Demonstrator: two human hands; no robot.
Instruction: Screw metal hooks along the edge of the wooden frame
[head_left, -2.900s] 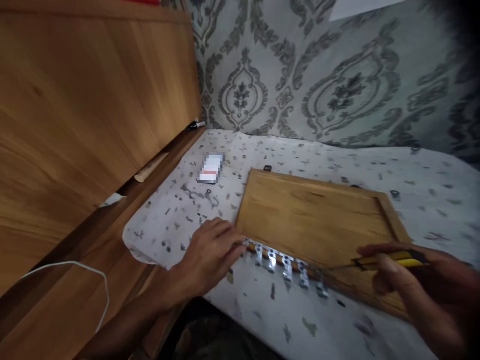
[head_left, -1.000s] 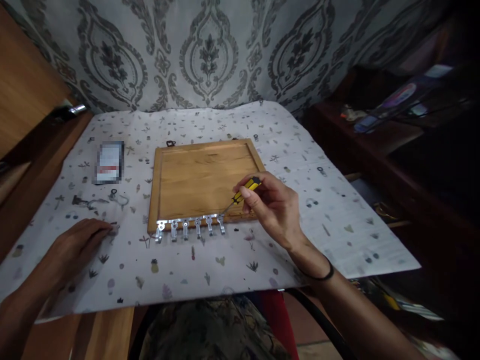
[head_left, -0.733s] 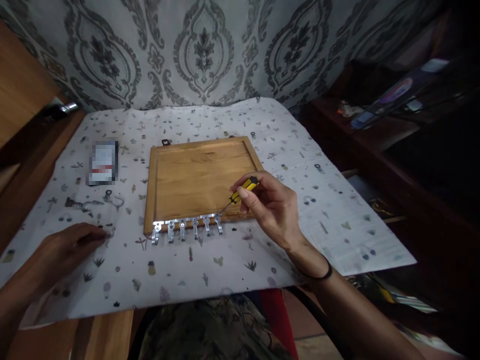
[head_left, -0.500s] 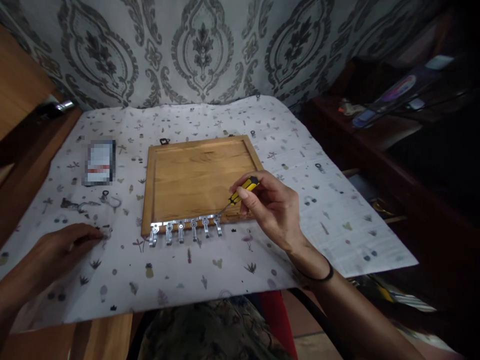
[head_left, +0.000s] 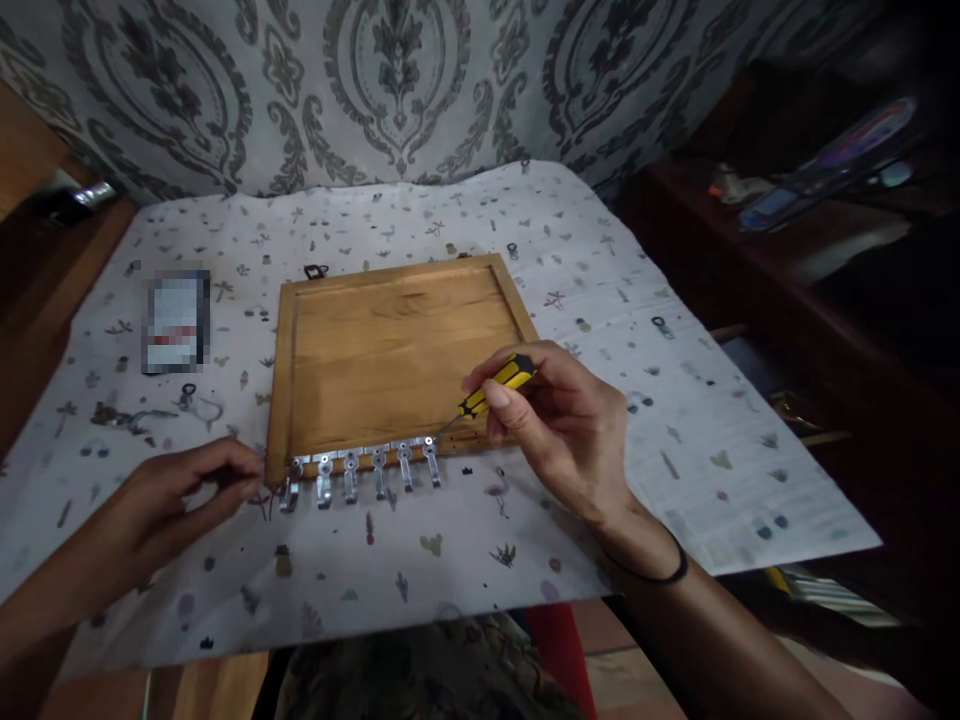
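The right hand (head_left: pixel 559 425) pinches a yellow-black screwdriver (head_left: pixel 499 387), its tip at the right end of the hook rail (head_left: pixel 352 463) on the near edge of the wooden board (head_left: pixel 397 340). The left hand (head_left: pixel 172 495) curls just beside the near-left corner; I cannot tell whether it grips anything.

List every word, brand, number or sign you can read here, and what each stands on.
None can be read.
Smartphone: screen pixelated, unreadable.
Long bluish item at far right: coloured patch too blurred to read.
Yellow-and-black screwdriver, metal hook rail: no lettering can be made out.

There are six metal hooks (head_left: pixel 350 478), one wooden board (head_left: pixel 401 350), one screwdriver (head_left: pixel 504 384), two hands (head_left: pixel 566 430).
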